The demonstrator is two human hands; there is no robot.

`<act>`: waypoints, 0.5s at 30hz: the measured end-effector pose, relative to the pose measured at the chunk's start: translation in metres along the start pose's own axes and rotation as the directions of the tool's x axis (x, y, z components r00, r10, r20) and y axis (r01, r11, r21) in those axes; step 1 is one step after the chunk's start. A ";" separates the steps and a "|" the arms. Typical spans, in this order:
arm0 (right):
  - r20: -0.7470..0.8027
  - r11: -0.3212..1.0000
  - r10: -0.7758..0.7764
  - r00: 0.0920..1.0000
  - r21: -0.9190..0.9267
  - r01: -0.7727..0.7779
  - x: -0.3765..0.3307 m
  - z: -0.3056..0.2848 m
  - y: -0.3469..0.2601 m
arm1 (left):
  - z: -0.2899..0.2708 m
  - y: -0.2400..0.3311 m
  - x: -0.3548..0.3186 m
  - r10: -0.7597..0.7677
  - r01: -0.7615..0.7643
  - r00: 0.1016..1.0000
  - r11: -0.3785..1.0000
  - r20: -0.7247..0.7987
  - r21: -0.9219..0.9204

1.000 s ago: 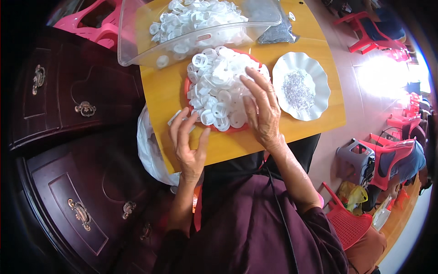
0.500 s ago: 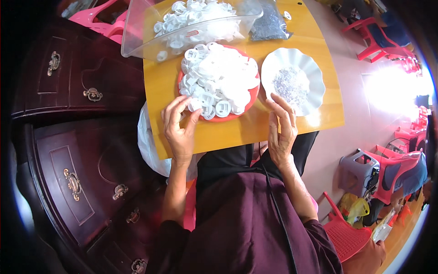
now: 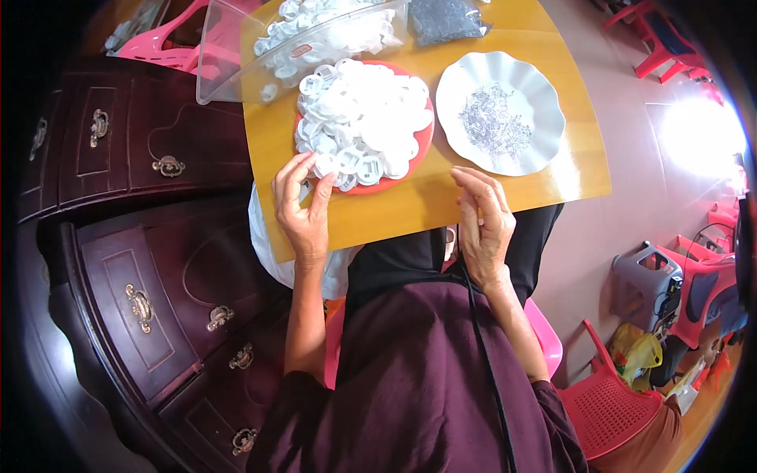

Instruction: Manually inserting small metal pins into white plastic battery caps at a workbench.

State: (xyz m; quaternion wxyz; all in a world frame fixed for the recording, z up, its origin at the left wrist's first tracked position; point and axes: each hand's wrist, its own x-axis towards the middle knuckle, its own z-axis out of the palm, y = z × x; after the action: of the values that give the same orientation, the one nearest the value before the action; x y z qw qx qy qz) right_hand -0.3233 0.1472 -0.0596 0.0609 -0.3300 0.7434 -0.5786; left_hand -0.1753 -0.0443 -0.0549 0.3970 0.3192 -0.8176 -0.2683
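Note:
My left hand [image 3: 302, 211] is at the near left rim of a red plate [image 3: 424, 150], pinching a white round plastic piece [image 3: 324, 165] between thumb and fingertips. Similar white pieces [image 3: 355, 118] are heaped on that plate, some washed out by glare. My right hand [image 3: 487, 225] hovers over the table's near edge, just below a white scalloped dish [image 3: 544, 130]. Its fingers curl toward the thumb; anything between them is too small to make out. Small, thin, shiny bits [image 3: 495, 122] lie in the dish.
A clear plastic bin [image 3: 225, 59] with more white pieces stands at the table's far left, beside a bag of dark small parts [image 3: 448, 22]. Dark wooden drawers [image 3: 118, 268] flank the left. A red chair [image 3: 611, 402] and grey stool [image 3: 646, 288] are at right.
The view has shifted, so the table and dishes sit higher and slightly left. My right hand is now farther from the scalloped dish; my left still pinches the white piece near the red plate.

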 end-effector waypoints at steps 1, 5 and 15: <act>0.033 1.000 -0.011 0.999 0.010 0.010 -0.001 0.002 -0.003 | -0.001 -0.001 -0.001 -0.006 0.006 1.000 1.000 0.003 0.000; 0.139 0.992 -0.125 0.982 0.027 0.123 0.000 0.014 -0.009 | -0.002 -0.001 -0.002 -0.023 0.023 1.000 1.000 -0.004 0.005; 0.291 0.985 0.040 0.956 0.150 -0.087 -0.003 0.013 -0.033 | -0.012 0.039 -0.012 -0.176 0.198 0.980 0.869 0.091 -0.454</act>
State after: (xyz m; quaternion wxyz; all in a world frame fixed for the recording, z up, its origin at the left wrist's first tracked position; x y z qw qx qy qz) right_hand -0.3009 0.1340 -0.0351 0.2130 -0.3803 0.6877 -0.5805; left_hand -0.1720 -0.0124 -0.0265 0.4147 0.2870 -0.7046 -0.4992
